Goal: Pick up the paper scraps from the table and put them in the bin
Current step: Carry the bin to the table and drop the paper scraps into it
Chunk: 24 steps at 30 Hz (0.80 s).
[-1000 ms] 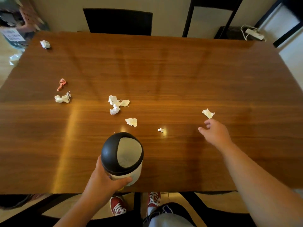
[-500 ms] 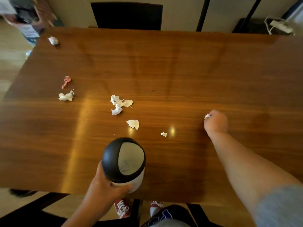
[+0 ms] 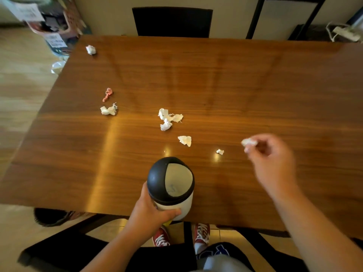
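A small white bin with a black swing lid (image 3: 171,184) stands at the near edge of the wooden table (image 3: 255,85). My left hand (image 3: 151,213) grips its side. Lifted above the table to the right of the bin, my right hand (image 3: 273,160) pinches a white paper scrap (image 3: 249,142) in its fingertips. Several scraps lie on the table: a tiny one (image 3: 220,151), a flat one (image 3: 185,140), a white cluster (image 3: 169,119), a crumpled one (image 3: 108,110), a pink one (image 3: 107,94) and a far white ball (image 3: 90,49).
A dark chair back (image 3: 172,22) stands at the table's far side. Cluttered bags and boxes (image 3: 51,22) sit on the floor at the far left. A power strip (image 3: 345,33) lies at the far right. My red shoes (image 3: 161,237) show under the table.
My right hand closed on the scrap at the right of the table, lifted it and moved it toward the bin. The left hand has kept hold of the bin.
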### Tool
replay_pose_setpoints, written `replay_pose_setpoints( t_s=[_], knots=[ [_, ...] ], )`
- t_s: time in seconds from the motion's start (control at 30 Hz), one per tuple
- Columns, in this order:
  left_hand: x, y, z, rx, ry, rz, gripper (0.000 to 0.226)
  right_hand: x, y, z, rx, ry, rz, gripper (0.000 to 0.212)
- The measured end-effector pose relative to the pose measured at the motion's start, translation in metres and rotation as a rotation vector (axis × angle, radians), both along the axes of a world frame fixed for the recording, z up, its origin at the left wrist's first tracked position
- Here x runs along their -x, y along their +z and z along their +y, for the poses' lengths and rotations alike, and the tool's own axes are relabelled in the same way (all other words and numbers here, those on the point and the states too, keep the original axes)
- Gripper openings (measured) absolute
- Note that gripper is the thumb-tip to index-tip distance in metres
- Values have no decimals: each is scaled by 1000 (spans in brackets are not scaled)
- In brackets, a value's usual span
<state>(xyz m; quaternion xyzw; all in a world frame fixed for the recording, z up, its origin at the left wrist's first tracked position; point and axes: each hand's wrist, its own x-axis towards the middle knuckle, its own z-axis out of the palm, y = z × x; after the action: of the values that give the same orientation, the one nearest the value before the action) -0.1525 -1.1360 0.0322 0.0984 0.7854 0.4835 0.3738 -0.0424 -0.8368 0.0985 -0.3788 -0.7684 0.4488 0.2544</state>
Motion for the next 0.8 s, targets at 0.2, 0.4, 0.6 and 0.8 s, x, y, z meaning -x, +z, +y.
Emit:
replay_pose_setpoints(
  t_s=[0.2, 0.4, 0.6, 0.8],
  knots=[
    [13, -2, -17, -41, -26, 10, 101, 17, 112, -41, -179, -155, 558, 18],
    [26, -1, -30, -67, -59, 38, 105, 30, 46, -146, -109, 571, -273, 30],
    [36, -4, -51, -38, -13, 38, 102, 30, 6, -104, -20, 308, -338, 13],
    [40, -5, -72, 2, 40, -1, 103, 48, -73, -41, -10, 175, -651, 36]
  ],
)
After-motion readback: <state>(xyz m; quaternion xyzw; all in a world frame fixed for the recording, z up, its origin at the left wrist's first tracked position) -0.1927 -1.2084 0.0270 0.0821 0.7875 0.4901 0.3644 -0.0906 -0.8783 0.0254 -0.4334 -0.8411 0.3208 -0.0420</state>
